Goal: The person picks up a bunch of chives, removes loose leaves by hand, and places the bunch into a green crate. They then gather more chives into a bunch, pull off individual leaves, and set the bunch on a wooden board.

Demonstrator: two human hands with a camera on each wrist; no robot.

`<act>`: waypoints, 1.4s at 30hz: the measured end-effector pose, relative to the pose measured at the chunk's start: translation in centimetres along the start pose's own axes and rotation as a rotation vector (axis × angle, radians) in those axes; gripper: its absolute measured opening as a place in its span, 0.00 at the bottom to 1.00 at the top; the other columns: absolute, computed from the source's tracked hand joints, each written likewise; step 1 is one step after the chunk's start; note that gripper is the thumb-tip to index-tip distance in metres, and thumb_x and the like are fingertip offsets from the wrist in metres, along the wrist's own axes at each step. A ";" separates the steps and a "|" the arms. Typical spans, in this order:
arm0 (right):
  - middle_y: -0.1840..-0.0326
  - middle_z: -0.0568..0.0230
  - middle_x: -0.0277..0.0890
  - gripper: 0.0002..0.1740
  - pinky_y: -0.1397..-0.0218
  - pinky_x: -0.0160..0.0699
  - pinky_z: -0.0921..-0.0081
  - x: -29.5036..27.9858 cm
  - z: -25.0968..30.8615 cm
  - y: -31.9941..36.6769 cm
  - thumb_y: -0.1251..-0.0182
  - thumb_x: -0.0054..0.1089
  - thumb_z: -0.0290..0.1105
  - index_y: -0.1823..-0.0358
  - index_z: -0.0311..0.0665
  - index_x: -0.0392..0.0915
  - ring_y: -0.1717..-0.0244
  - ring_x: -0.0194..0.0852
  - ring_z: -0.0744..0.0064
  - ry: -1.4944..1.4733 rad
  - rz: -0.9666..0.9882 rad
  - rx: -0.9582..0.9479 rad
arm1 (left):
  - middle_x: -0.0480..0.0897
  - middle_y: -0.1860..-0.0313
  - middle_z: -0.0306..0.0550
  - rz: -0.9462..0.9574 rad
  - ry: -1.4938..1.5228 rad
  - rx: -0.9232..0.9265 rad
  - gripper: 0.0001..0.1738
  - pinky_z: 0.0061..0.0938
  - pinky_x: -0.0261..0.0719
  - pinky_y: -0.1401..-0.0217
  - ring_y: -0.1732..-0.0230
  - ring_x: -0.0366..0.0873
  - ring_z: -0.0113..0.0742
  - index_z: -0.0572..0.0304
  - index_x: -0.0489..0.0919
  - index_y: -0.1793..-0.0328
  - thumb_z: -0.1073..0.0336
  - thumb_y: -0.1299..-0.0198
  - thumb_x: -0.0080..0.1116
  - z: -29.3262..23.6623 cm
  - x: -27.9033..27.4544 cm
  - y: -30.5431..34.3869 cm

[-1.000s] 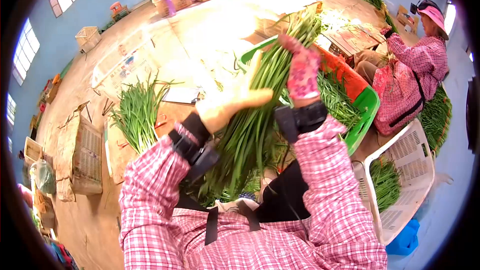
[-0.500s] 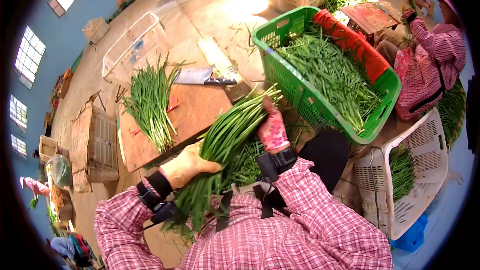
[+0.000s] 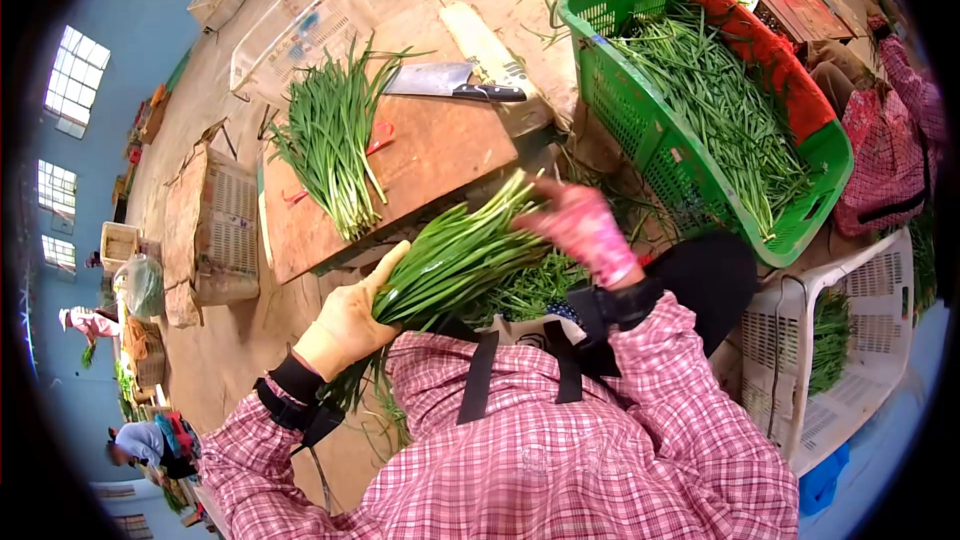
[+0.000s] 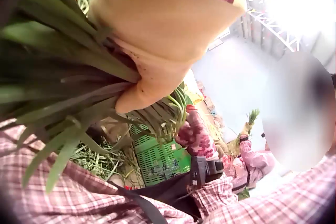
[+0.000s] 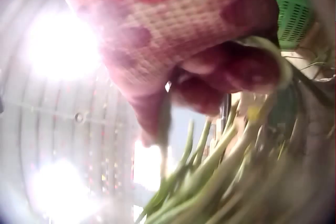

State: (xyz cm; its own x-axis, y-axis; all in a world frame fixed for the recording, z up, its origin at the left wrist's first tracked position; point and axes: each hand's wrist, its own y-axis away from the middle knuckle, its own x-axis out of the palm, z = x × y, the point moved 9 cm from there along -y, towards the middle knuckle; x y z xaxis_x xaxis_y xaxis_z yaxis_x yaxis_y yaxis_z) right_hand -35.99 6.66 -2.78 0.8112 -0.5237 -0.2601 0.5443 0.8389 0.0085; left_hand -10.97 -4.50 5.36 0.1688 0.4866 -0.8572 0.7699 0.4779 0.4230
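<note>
A thick bunch of garlic chives (image 3: 455,265) lies slantwise over the lap, pale stem ends toward the upper right. My left hand (image 3: 345,325), in a cream glove, grips its leafy part, thumb on top; the left wrist view shows that glove (image 4: 152,35) wrapped round the leaves. At the stem ends is my right hand (image 3: 590,230), in a pink flowered glove and blurred. In the right wrist view its fingers (image 5: 252,71) are curled, with a pale chive strand (image 5: 286,69) across the fingertips. Stem ends (image 5: 226,166) fan out just below them.
Ahead, a wooden board (image 3: 440,160) carries another chive bunch (image 3: 335,150) and a cleaver (image 3: 430,80). A green crate (image 3: 650,145) of loose chives with a red cloth (image 3: 765,55) stands right. A white crate (image 3: 765,350) is nearer, and another person (image 3: 885,160) sits beyond.
The bunch came down from upright in front of the green crate to lie low over the lap. The right hand has since shifted and blurred at the stem ends; the head view has turned.
</note>
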 end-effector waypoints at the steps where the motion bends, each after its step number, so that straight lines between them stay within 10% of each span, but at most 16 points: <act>1: 0.57 0.51 0.88 0.20 0.51 0.86 0.63 1.7 1.4 0.0 0.39 0.72 0.39 0.50 0.34 0.85 0.59 0.88 0.57 0.244 0.134 0.043 | 0.84 0.44 0.59 -0.020 0.010 0.032 0.53 0.35 0.81 0.45 0.47 0.84 0.56 0.54 0.55 0.15 0.63 0.45 0.70 0.2 0.5 -0.2; 2: 0.60 0.49 0.88 0.17 0.52 0.86 0.65 2.9 1.6 0.1 0.39 0.72 0.36 0.53 0.34 0.86 0.61 0.88 0.58 0.487 0.268 0.085 | 0.84 0.45 0.59 -0.008 -0.042 0.025 0.52 0.36 0.82 0.47 0.49 0.84 0.56 0.51 0.55 0.15 0.64 0.45 0.70 -0.3 0.2 -0.1; 6: 0.68 0.53 0.87 0.11 0.60 0.84 0.64 -0.4 -5.0 -0.8 0.40 0.67 0.35 0.61 0.37 0.87 0.67 0.86 0.58 -0.070 -0.122 -0.058 | 0.86 0.56 0.56 -0.117 -0.172 0.080 0.50 0.41 0.82 0.56 0.57 0.84 0.58 0.35 0.59 0.15 0.68 0.46 0.68 -1.5 -1.4 1.2; 8: 0.65 0.53 0.87 0.10 0.60 0.84 0.63 -6.2 -9.3 -1.2 0.39 0.66 0.34 0.60 0.38 0.87 0.66 0.87 0.57 0.137 -0.372 0.075 | 0.85 0.58 0.54 -0.180 -0.244 0.115 0.50 0.41 0.82 0.58 0.60 0.85 0.57 0.36 0.60 0.16 0.68 0.46 0.68 -0.1 -1.6 2.4; 10: 0.63 0.48 0.86 0.14 0.49 0.81 0.57 -6.9 -9.0 -0.6 0.36 0.67 0.43 0.62 0.39 0.86 0.54 0.86 0.51 0.395 -0.161 0.288 | 0.84 0.62 0.50 -0.228 -0.349 0.129 0.49 0.41 0.81 0.63 0.64 0.84 0.52 0.35 0.61 0.16 0.67 0.46 0.68 0.5 -1.6 3.1; 12: 0.58 0.48 0.86 0.16 0.52 0.83 0.59 -5.5 -4.1 0.5 0.33 0.65 0.41 0.51 0.37 0.86 0.54 0.86 0.53 1.019 -0.162 0.032 | 0.83 0.65 0.47 -0.280 -0.411 0.175 0.48 0.40 0.81 0.66 0.68 0.84 0.50 0.34 0.60 0.16 0.65 0.44 0.67 0.3 -1.8 3.3; 20: 0.54 0.51 0.85 0.17 0.51 0.83 0.60 1.3 3.3 3.9 0.33 0.65 0.39 0.47 0.40 0.84 0.52 0.85 0.55 0.500 0.613 -0.177 | 0.84 0.63 0.48 -0.289 -0.436 0.215 0.52 0.39 0.82 0.65 0.66 0.85 0.50 0.36 0.64 0.17 0.76 0.53 0.65 -0.9 -1.5 2.3; 30: 0.56 0.52 0.84 0.16 0.53 0.83 0.61 3.6 5.8 5.5 0.33 0.65 0.38 0.48 0.39 0.84 0.55 0.85 0.56 0.509 0.586 -0.354 | 0.86 0.54 0.54 -0.331 -0.246 0.209 0.45 0.43 0.82 0.53 0.55 0.84 0.57 0.39 0.66 0.19 0.72 0.45 0.67 -1.9 -1.9 0.9; 42: 0.59 0.54 0.84 0.14 0.56 0.83 0.63 3.0 8.2 5.6 0.33 0.66 0.36 0.50 0.39 0.85 0.58 0.85 0.57 0.549 0.516 -0.427 | 0.85 0.57 0.44 -0.246 -0.414 0.180 0.52 0.38 0.83 0.62 0.60 0.85 0.48 0.34 0.64 0.18 0.77 0.52 0.63 -1.4 -1.7 0.2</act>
State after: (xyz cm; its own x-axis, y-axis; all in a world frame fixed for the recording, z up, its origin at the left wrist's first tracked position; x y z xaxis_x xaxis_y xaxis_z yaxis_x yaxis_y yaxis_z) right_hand -28.74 8.53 4.44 0.6567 -0.0088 -0.7541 -0.0793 0.9936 -0.0807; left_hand -11.93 -4.21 7.30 0.1710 0.0277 -0.9849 0.9049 0.3910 0.1681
